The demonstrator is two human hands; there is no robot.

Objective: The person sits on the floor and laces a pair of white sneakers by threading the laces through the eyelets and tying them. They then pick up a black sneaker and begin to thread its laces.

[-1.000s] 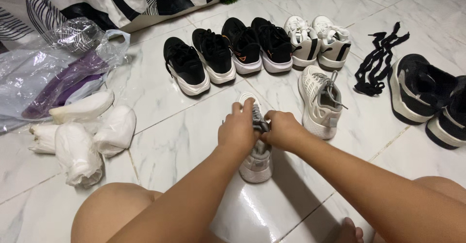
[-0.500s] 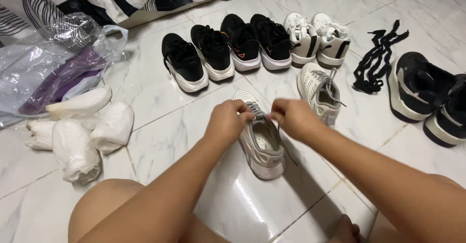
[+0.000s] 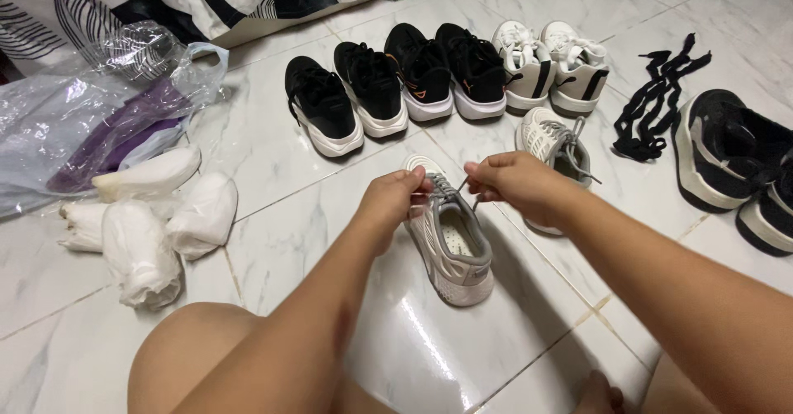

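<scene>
From the head camera, the left hand (image 3: 395, 201) and the right hand (image 3: 514, 184) each pinch a grey lace (image 3: 444, 189) of a pale sneaker (image 3: 450, 236), fingers closed tight on it, over the shoe's front half. The sneaker stands on its sole on the white marble tile floor (image 3: 281, 216), just in front of the person's knees, with bare tile open to its left and toward the camera. Its partner, a second pale sneaker (image 3: 555, 145), sits close behind the right hand. Beyond stand four black shoes (image 3: 395, 83) and two white shoes (image 3: 552, 63) in a row. At the right edge lie two more black shoes (image 3: 731, 162) beside a loose black lace (image 3: 657, 100). On the left are four white paper wads (image 3: 144, 224) and a clear plastic bag (image 3: 91, 121).
</scene>
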